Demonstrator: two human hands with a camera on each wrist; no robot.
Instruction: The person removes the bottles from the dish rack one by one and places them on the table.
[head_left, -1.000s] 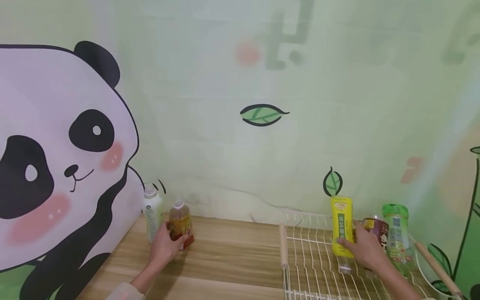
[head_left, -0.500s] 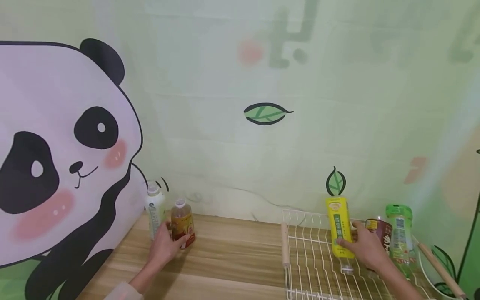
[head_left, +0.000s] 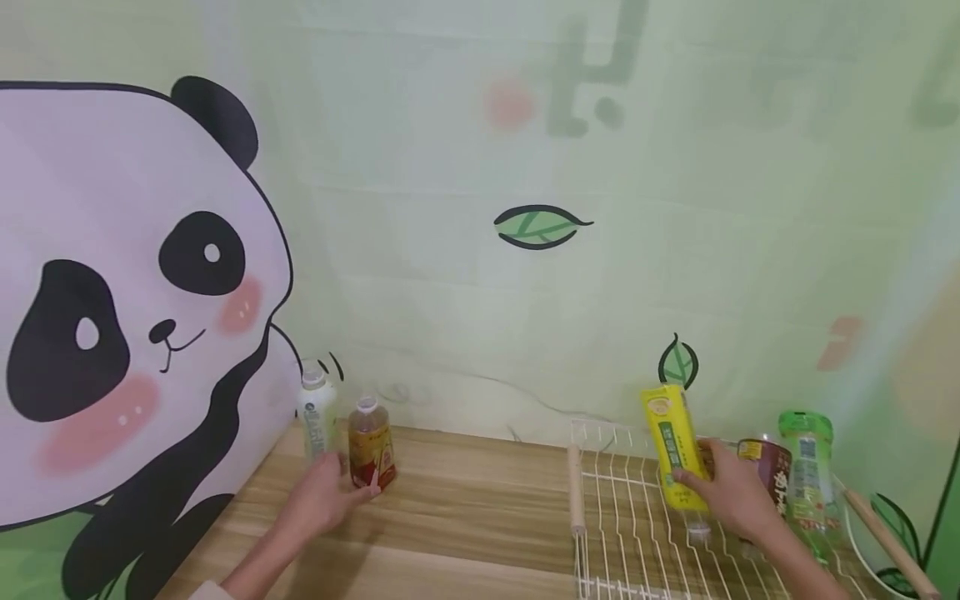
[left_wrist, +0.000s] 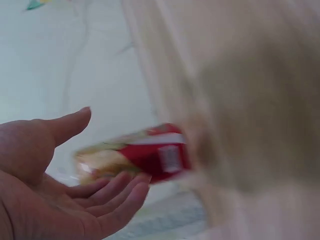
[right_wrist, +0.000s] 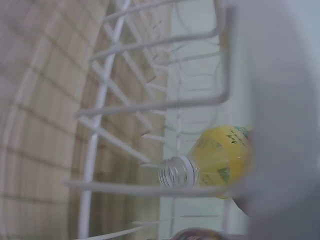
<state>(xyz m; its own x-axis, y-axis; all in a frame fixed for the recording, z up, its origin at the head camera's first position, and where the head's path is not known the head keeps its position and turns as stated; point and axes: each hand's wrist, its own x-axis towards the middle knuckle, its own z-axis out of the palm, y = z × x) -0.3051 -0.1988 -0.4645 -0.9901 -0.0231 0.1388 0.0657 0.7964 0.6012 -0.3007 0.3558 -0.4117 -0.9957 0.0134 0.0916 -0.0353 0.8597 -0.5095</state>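
Note:
On the left, a small bottle (head_left: 371, 446) of reddish-brown drink with a red and yellow label stands on the wooden table. My left hand (head_left: 322, 500) is just in front of it, thumb apart from the loosely extended fingers; in the left wrist view that hand (left_wrist: 65, 185) holds nothing. A pale white-green bottle (head_left: 318, 417) stands behind its fingers. My right hand (head_left: 731, 492) grips a yellow-labelled bottle (head_left: 672, 446), upside down and leaning left over the white wire basket (head_left: 622, 517). Its clear neck (right_wrist: 177, 171) shows among the wires in the right wrist view.
Beside the right hand, a dark purple can (head_left: 767, 467) and a green-capped clear bottle (head_left: 806, 467) stand in the basket. Wooden handles (head_left: 576, 492) sit on its sides. A panda-printed wall (head_left: 450, 317) rises behind the table (head_left: 465, 508).
My left hand has let go of the reddish-brown bottle and drawn back slightly toward me. The yellow bottle in my right hand tilts further left. The head view has turned slightly left.

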